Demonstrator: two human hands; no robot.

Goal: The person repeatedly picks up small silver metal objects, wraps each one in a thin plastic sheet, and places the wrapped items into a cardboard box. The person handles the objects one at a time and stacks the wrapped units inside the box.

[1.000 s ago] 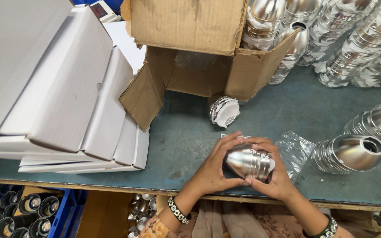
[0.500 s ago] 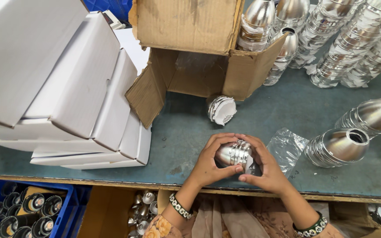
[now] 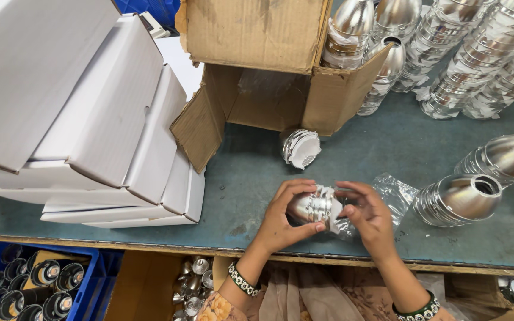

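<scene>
As the work stands at the near edge of the bench, both hands are closed around one shiny metal reflector cup, held just above the blue-green table top. The left hand grasps the cup's bare silvery end, thumb underneath and fingers curled over the top. The right hand grips the other end, where a white liner and a clear plastic wrap cover the piece. My judgement is that this cup is partway through wrapping or unwrapping; which of the two cannot be told.

Just beside the right hand lies a loose, crumpled clear bag, flat on the table. Further right, two nested stacks of cones lie on their sides, unwrapped. Beyond the hands, a single short stack with a white face rests in front of the open cardboard box; the box's visible interior shows only plastic lining. Behind and to the right of it, many long nested rows remain unbagged, so most of the stock appears unhandled. To the left, flat white cartons are piled. Below the table edge, a blue crate holds dark round parts; their state of completion cannot be judged.
</scene>
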